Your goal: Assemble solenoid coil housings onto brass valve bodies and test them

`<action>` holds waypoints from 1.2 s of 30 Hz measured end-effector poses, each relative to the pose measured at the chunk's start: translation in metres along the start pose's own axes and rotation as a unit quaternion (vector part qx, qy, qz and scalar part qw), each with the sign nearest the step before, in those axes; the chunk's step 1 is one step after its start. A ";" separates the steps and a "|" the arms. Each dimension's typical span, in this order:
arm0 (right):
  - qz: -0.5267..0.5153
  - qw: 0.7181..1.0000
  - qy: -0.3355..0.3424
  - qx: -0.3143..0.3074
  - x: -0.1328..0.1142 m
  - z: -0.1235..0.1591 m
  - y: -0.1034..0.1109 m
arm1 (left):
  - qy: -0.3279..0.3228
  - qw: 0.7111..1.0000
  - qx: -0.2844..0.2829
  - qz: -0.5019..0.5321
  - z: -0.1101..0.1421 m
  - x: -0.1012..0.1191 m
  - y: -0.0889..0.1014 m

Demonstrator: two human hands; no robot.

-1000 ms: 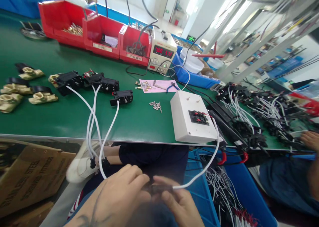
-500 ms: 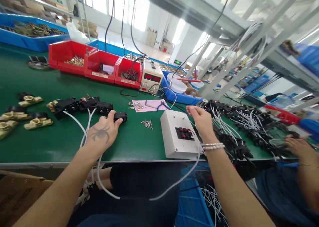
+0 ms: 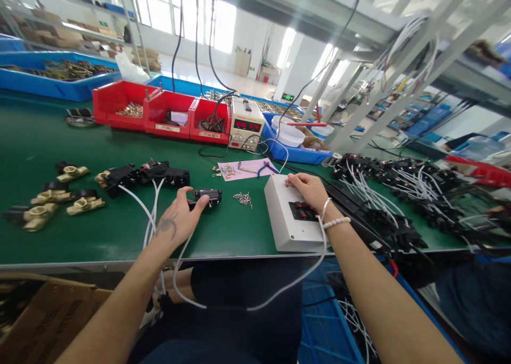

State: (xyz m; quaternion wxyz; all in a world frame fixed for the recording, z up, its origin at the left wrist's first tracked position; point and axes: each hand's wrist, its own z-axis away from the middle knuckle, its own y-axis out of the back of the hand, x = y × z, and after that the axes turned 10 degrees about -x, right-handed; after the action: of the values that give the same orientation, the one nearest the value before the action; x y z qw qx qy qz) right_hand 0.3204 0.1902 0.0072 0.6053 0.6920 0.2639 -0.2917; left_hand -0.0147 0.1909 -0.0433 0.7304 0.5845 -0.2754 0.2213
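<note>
Two hands at the green bench (image 3: 235,231). Your left hand (image 3: 179,215) grips a small black unit (image 3: 208,196), thumb on its top, on the bench beside the loose screws (image 3: 242,198). Your right hand (image 3: 305,188) rests over the white box (image 3: 281,215), thumb and fingertips pinched at a switch near its far edge; the fingers seem to cover most of it. White cable (image 3: 279,291) runs from the box's black terminal block (image 3: 302,211), hanging below the bench edge. Power supply (image 3: 246,124) lit red, behind.
</note>
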 end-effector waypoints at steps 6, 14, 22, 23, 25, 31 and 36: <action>0.003 1.000 -0.009 -0.017 0.001 0.000 0.000 | -0.041 0.999 -0.024 -0.003 -0.005 0.003 -0.003; -0.013 0.999 0.019 -0.038 0.002 -0.001 0.001 | -0.120 0.990 -0.017 0.076 0.021 0.007 -0.018; -0.006 0.999 0.026 -0.036 0.005 -0.002 0.001 | -0.152 0.987 -0.029 0.036 0.035 0.004 -0.025; -0.006 0.999 0.024 -0.036 0.004 -0.002 0.001 | -0.146 0.989 -0.020 0.032 0.033 0.005 -0.026; -0.004 0.999 0.022 -0.034 0.003 -0.001 0.000 | -0.137 0.990 -0.001 0.036 0.027 0.009 -0.028; 0.005 1.000 0.014 -0.014 0.000 0.000 0.000 | -0.152 0.979 -0.002 0.133 0.041 0.022 -0.034; -0.015 1.000 -0.002 0.017 0.000 -0.001 -0.004 | -0.245 0.946 0.014 0.212 0.095 0.027 -0.027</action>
State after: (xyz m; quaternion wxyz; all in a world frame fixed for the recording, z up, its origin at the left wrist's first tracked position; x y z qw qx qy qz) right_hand 0.3172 0.1919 0.0047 0.5895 0.6977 0.2678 -0.3066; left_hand 0.0092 0.0926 -0.0294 0.5681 0.5594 -0.5603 0.2246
